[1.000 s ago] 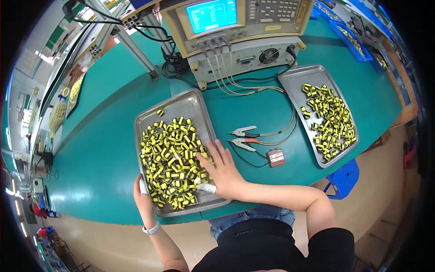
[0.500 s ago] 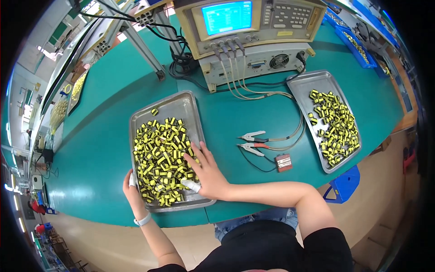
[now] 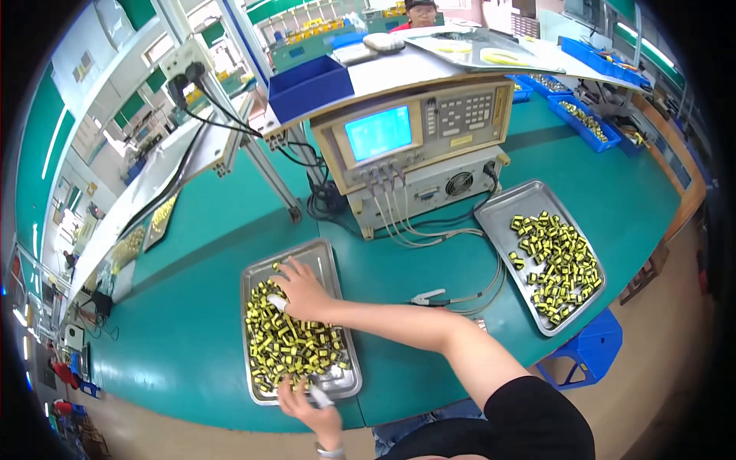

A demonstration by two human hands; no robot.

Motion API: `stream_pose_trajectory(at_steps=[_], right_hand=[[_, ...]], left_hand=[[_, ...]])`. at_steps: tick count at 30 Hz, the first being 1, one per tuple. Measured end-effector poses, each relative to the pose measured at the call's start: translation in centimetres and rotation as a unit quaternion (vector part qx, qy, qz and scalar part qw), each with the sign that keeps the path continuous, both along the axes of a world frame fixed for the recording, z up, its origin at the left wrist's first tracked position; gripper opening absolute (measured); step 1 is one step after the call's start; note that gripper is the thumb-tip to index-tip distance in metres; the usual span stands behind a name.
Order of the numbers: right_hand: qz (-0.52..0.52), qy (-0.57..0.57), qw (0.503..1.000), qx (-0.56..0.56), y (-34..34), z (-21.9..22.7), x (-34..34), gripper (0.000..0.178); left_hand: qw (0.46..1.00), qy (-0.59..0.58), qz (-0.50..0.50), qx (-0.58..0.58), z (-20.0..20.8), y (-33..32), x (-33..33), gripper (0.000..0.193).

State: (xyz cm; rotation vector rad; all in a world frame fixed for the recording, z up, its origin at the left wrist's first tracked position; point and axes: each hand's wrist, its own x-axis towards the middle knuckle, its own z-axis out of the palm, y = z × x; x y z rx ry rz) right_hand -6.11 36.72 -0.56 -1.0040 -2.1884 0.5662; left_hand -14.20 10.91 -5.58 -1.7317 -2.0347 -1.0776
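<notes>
A metal tray [image 3: 349,360] on the left holds a heap of small yellow-and-black components [image 3: 295,341], which look like little transformers. My right hand [image 3: 303,295] lies over the far part of the heap, fingers stretched out and touching the pieces. At the tray's near rim is my left hand [image 3: 313,414], its fingers apart and resting on the nearest pieces. Both thumbs wear white coverings. Neither hand visibly grips a piece. My right forearm crosses the table and partly hides the test clips [image 3: 426,297] and a small reddish block [image 3: 481,325].
A second metal tray [image 3: 491,215] with similar components is on the right. Behind stands a bench meter [image 3: 418,130] with a lit screen and cables. Also around are a blue bin [image 3: 310,88], blue trays of parts [image 3: 583,123], a blue stool [image 3: 586,349] and a person [image 3: 420,14] beyond.
My right hand has moved from the heap's right side to its far end. My left hand has gone from the tray's left side to its near rim. The view has tilted upward.
</notes>
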Motion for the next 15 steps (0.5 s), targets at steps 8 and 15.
stream_pose_trajectory(at_steps=[8,15], right_hand=[[0.052,-0.135,0.989,-0.033,2.9,-2.9,-2.3,0.062],[0.072,-0.185,0.977,-0.075,2.9,-1.5,-0.3,0.061]], left_hand=[[0.994,-0.096,0.050,-0.028,1.1,0.9,1.5,0.054],[0.995,-0.078,0.023,-0.052,1.0,0.9,1.6,0.059]])
